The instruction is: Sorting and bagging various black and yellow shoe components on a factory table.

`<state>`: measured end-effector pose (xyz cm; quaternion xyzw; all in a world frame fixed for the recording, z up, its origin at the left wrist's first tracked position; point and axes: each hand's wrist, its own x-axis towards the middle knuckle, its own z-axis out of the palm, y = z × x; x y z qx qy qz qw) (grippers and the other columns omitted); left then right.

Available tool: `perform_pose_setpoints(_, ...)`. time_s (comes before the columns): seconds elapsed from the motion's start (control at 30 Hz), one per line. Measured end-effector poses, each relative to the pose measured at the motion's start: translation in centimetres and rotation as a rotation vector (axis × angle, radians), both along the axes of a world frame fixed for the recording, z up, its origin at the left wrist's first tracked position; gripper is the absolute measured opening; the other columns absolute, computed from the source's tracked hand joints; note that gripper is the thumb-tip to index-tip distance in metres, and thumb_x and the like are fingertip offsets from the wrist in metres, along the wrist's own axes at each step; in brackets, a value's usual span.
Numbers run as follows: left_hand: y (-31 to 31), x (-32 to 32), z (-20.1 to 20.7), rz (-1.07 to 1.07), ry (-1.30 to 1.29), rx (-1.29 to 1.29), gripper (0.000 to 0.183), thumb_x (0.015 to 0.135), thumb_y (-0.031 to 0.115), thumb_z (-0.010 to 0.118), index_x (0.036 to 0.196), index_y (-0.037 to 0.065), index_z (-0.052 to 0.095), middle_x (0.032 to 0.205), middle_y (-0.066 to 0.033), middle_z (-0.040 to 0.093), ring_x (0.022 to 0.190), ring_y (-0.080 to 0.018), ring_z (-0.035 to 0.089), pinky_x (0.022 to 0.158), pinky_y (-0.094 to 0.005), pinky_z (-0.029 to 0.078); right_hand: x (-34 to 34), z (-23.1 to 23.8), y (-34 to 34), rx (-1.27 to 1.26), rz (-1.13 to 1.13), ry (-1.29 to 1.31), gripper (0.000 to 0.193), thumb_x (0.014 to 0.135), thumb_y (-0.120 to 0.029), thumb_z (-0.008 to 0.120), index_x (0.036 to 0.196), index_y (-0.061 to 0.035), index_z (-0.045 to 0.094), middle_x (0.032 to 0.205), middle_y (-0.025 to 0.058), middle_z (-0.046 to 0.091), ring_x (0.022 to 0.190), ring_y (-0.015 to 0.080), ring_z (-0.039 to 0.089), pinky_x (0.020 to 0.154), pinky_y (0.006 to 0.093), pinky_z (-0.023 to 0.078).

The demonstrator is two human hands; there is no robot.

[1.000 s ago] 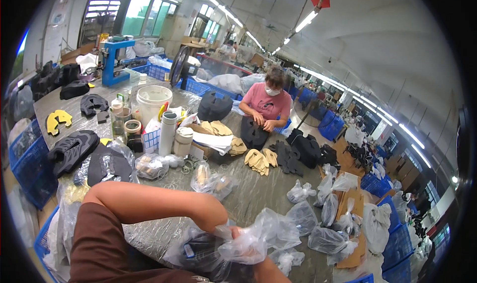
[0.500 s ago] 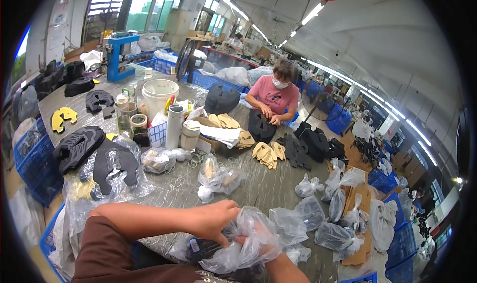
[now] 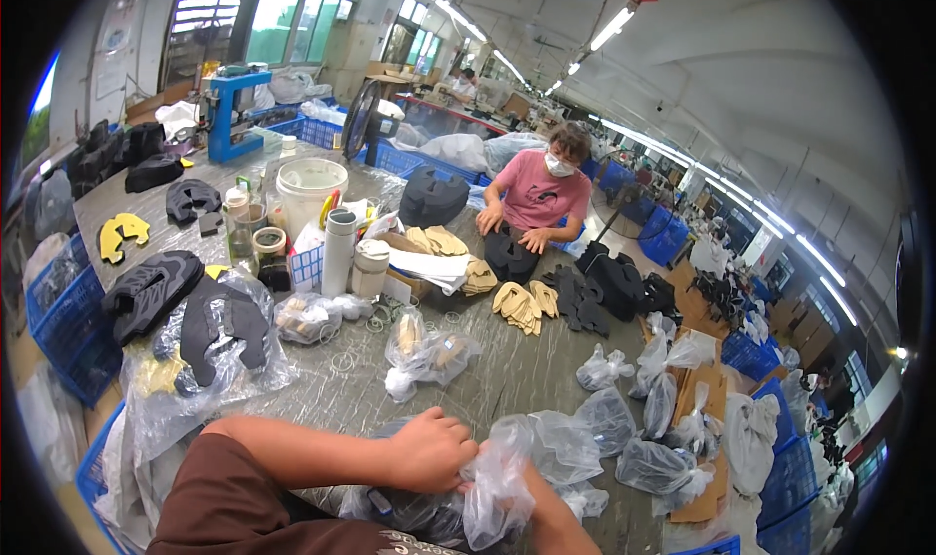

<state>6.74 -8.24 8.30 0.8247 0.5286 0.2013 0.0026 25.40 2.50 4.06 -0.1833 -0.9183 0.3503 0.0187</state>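
Observation:
In front of me at the table's near edge lies a clear plastic bag [image 3: 499,496] with dark pieces in its lower part. My left hand [image 3: 429,452] is closed, its fingers pinching the bag's gathered neck. My right hand [image 3: 474,471] meets it there, closed on the same plastic; loose film covers most of its fingers. Just beyond lie tied clear bags with beige pieces [image 3: 429,348]. Several more filled bags [image 3: 651,462] are to the right of my hands, and thin rings [image 3: 345,362] are scattered on the table.
Across the table, a masked person in pink [image 3: 539,192] has both hands on a dark piece. Beige pieces [image 3: 520,306], a white bucket [image 3: 312,192] and a grey flask [image 3: 338,253] occupy the middle. Black cut pieces [image 3: 222,326] lie left, near a blue press [image 3: 234,116].
My hands have come together at the bag's neck, and its spread plastic is now bunched between them. The person across has lifted their head and spread their hands over the dark piece.

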Motion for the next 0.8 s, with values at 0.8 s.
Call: perform_pose_setpoints(0.8, 0.7, 0.1, 2.2, 0.038, -0.036, -0.531, 0.037, 0.076, 0.018, 0.058, 0.111, 0.008, 0.055, 0.086, -0.0189, 0.064, 0.082, -0.0366, 0.062, 0.069, -0.0456, 0.048, 0.7, -0.2, -1.1, -0.066, 0.031, 0.286, 0.035, 0.07, -0.018, 0.073, 0.098, -0.0057, 0.056, 0.092, 0.0039, 0.059, 0.086, 0.0143, 0.057, 0.075, 0.0301, 0.046)
